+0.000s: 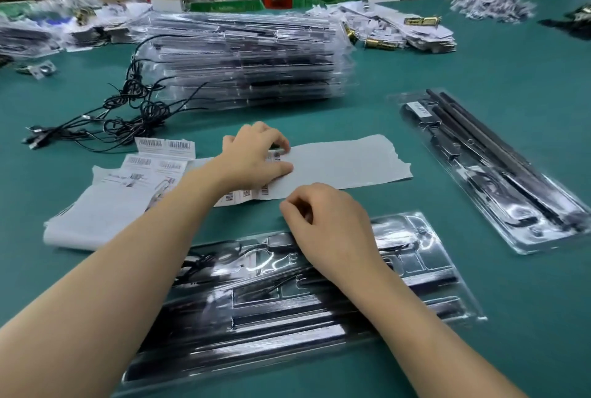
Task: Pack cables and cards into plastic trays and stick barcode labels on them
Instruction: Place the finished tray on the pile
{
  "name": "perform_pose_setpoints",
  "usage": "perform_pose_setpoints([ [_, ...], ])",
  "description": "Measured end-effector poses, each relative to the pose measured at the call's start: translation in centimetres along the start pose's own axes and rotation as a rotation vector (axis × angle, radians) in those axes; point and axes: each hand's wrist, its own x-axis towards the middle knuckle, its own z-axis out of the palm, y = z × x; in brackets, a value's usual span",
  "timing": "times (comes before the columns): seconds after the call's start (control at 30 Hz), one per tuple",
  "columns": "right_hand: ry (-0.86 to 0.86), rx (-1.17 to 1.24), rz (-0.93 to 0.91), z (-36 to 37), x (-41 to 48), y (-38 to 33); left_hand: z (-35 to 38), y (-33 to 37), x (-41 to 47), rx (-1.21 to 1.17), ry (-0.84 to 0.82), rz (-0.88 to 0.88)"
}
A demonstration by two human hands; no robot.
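Bright, even light from overhead; shadows are faint. White glare streaks the near tray [412, 233]. Motion blur softens everything, worst in the far background. Wide-angle distortion bends the table [479, 62] edges.

Your left hand [252, 158] pinches a white barcode label [277, 156] on the long grey paper backing strip [345, 161] lying on the green tabletop [479, 55]. Your right hand [329, 225], fingers curled, sits at the strip's near edge, above the clear plastic tray [425, 247]; whether it grips anything is unclear.
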Motion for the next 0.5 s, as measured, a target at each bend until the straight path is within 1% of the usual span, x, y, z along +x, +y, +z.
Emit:
perform_pose_setpoints([
  [0.17, 0.03, -0.009, -0.03, 0.0, -0.2, 0.0, 1.4, 2.0, 0.1, 0.058, -0.033, 0.041],
  [0.27, 0.012, 0.033, -0.024, -0.3, -0.3, 0.0, 1.3, 2.6, 0.4, 0.02, -0.04, 0.012],
  [0.37, 0.013, 0.1, 0.006, -0.5, -0.3, 0.2, 0.7, 2.8, 0.3, -0.163, -0.015, -0.017],
  [0.5, 0.041, 0.18, 0.012, -0.5, -0.3, 0.4, -0.5, 2.1, 0.1, -0.519, 0.073, -0.03],
])
